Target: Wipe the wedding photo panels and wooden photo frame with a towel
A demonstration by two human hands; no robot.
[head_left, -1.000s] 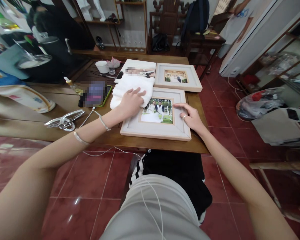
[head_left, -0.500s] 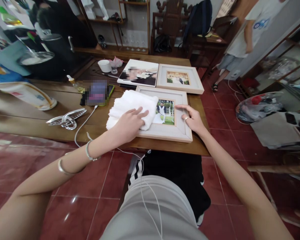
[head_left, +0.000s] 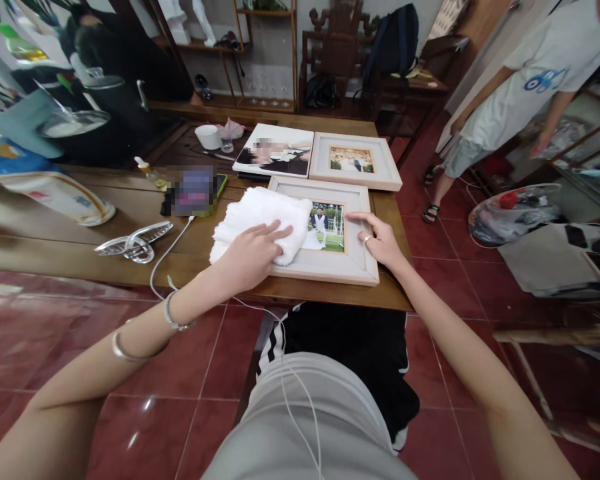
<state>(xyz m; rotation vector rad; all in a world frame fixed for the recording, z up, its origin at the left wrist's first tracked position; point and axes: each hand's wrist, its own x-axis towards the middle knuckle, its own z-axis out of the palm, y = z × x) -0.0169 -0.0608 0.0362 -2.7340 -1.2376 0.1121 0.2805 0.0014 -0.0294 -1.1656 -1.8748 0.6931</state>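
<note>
My left hand (head_left: 253, 257) lies palm down on a folded white towel (head_left: 260, 208), its fingers stretched out and slightly apart. Under the towel is the left part of a pale picture frame (head_left: 325, 271), which lies flat near the table's front edge. Its photo (head_left: 334, 230) of a person in a dark vest shows beside the towel, partly covered. My right hand (head_left: 384, 248) rests on the frame's right side, one finger extended toward the photo and a ringed finger below it. Its remaining fingers are hard to make out.
Behind lie a photo panel (head_left: 275, 150) and another framed photo (head_left: 355, 161). On the left side of the wooden table (head_left: 190, 257) are a phone on a white cable (head_left: 173, 253), a clear hair claw (head_left: 135, 241), a dropper bottle (head_left: 150, 175) and a large detergent pack (head_left: 45, 180). A person (head_left: 525, 87) stands at right.
Both hands keep nearly the same places on the towel and frame. The view has shifted slightly. At right, the other person has moved, and more of their body and arms shows.
</note>
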